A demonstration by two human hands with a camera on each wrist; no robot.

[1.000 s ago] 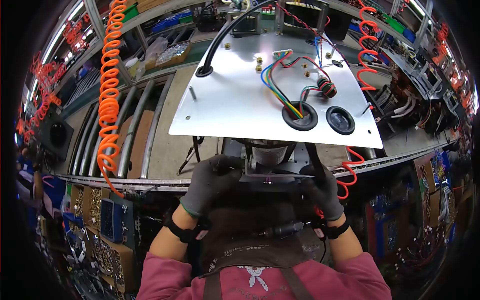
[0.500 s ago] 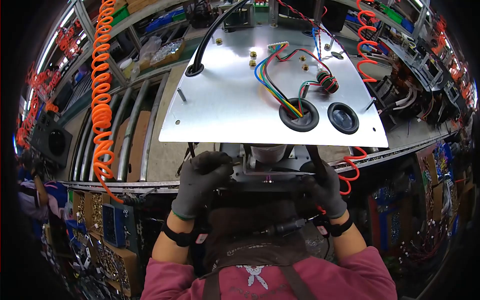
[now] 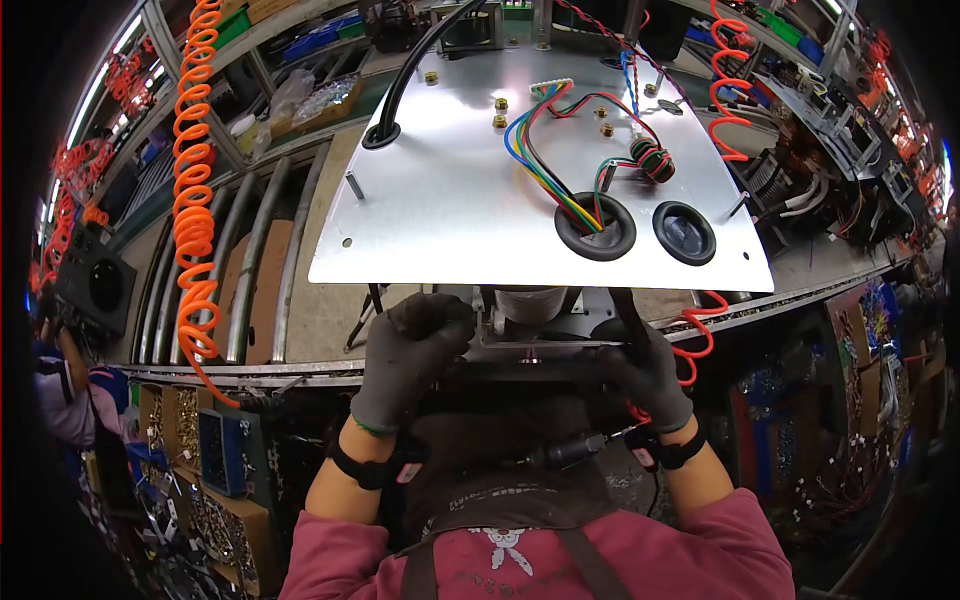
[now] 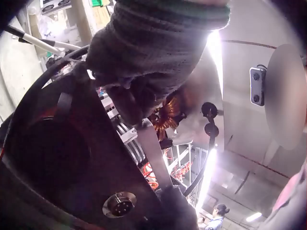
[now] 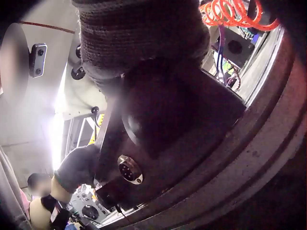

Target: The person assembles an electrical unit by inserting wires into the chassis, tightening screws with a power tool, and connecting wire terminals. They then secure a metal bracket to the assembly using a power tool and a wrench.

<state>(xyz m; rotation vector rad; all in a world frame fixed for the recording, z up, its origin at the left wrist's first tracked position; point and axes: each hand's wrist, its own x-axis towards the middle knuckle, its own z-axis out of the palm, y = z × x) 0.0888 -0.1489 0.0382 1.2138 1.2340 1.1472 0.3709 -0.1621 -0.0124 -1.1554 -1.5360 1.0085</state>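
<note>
In the head view, my gloved left hand (image 3: 412, 355) is at the left of a metal chassis, just below the front edge of a silver plate (image 3: 450, 235). Its fingers curl inward; anything between the fingertips is hidden. My gloved right hand (image 3: 650, 378) grips the right part of a black panel, its thumb pointing left. In the right wrist view, the black panel (image 5: 160, 167) carries a round multi-pin connector (image 5: 128, 170). The left wrist view shows my left fingers behind the black panel (image 4: 91, 191), near a flat metal strip (image 4: 154, 153) and a copper coil (image 4: 166, 115).
Coloured wires (image 3: 545, 165) pass through a grommet in the silver plate. An orange coiled hose (image 3: 195, 215) hangs at the left over rollers (image 3: 260, 260). A dark power tool (image 3: 565, 452) lies below the hands. Parts bins (image 3: 222, 450) stand at lower left.
The silver plate and chassis appear shifted left and nearer in view. My left hand has curled inward more, and the small brass-coloured tip seen earlier at its fingers no longer shows. My right hand stays at the panel.
</note>
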